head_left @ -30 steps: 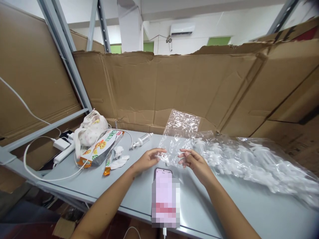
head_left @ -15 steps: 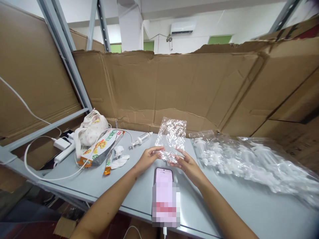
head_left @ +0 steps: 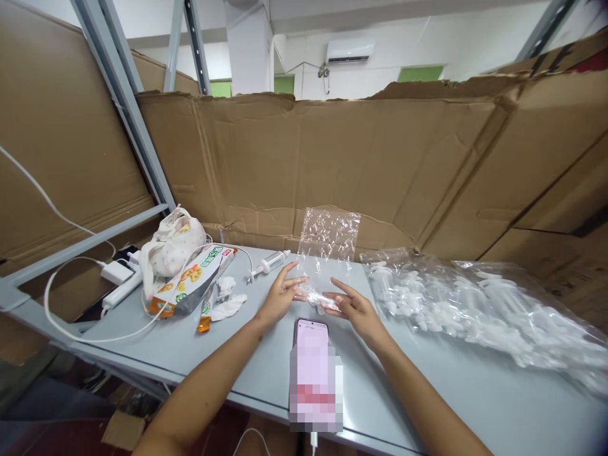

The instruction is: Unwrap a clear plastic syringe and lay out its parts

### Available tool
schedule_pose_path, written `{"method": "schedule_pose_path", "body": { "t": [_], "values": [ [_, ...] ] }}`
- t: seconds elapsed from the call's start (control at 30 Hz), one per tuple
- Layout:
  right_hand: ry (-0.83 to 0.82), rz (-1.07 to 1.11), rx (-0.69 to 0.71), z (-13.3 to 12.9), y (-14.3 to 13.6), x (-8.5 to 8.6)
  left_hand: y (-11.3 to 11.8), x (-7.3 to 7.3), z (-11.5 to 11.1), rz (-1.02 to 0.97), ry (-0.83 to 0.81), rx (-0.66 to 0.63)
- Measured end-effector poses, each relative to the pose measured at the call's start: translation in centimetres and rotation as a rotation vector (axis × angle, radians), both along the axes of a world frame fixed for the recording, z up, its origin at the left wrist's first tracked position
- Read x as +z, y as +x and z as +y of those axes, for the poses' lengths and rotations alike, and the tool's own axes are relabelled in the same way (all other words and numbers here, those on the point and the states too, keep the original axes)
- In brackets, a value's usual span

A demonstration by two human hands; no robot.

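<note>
My left hand [head_left: 279, 296] and my right hand [head_left: 351, 308] pinch the lower edge of a small clear plastic bag [head_left: 329, 244], which stands upright between them above the grey table [head_left: 190, 342]. The other fingers of both hands are spread. To the right lies a large clear bag of white plastic syringes [head_left: 475, 304]. A single syringe [head_left: 270, 262] rests on the table left of my left hand. A phone [head_left: 311, 361] lies just in front of my hands.
At the left sit a snack packet [head_left: 190, 282], a cloth pouch [head_left: 168, 244], white wrappers [head_left: 228, 304], a white charger with cable [head_left: 114, 275]. Cardboard walls [head_left: 380, 164] enclose the back and sides. A grey metal frame [head_left: 123, 101] rises at the left.
The small bag has come away from the large bag and moved left. It now stands taller, and my fingers have spread while pinching its lower edge.
</note>
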State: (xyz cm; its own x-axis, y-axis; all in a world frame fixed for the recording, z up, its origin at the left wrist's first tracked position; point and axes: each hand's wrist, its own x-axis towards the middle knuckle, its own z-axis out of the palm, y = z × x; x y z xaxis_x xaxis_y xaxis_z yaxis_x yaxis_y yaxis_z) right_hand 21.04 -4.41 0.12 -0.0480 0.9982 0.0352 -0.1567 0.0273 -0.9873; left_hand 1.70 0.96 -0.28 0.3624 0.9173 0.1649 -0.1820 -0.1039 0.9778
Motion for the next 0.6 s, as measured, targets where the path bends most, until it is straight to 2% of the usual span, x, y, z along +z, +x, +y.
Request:
{"method": "schedule_pose_path", "body": {
  "t": [0.1, 0.2, 0.23, 0.3, 0.33, 0.4, 0.5, 0.6],
  "values": [
    [0.03, -0.032, -0.017, 0.0, 0.4, 0.0, -1.0, 0.3, 1.2, 0.228, 0.164, 0.128],
    [0.032, -0.026, -0.108, 0.1, 1.1, 0.0, -2.7, 0.8, 2.7, 0.703, 0.479, 0.458],
    [0.027, -0.022, -0.139, 0.1, 1.3, 0.0, -3.2, 0.9, 3.1, 0.867, 0.537, 0.561],
    [0.018, -0.018, -0.181, 0.1, 1.5, 0.2, -3.9, 0.9, 3.9, 1.133, 0.578, 0.664],
    [0.018, -0.018, -0.187, 0.1, 1.5, 0.4, -4.1, 0.8, 4.2, 1.222, 0.573, 0.676],
    [0.033, -0.024, -0.17, 0.1, 1.2, 0.6, -4.2, 0.5, 4.6, 1.318, 0.549, 0.66],
    [0.073, -0.071, -0.105, 0.4, 0.2, 0.8, -4.3, 0.2, 4.8, 1.34, 0.517, 0.658],
    [0.036, -0.149, -0.026, 1.0, -1.3, 0.6, -4.7, 0.4, 5.1, 1.222, 0.479, 0.756]
  ]
}}
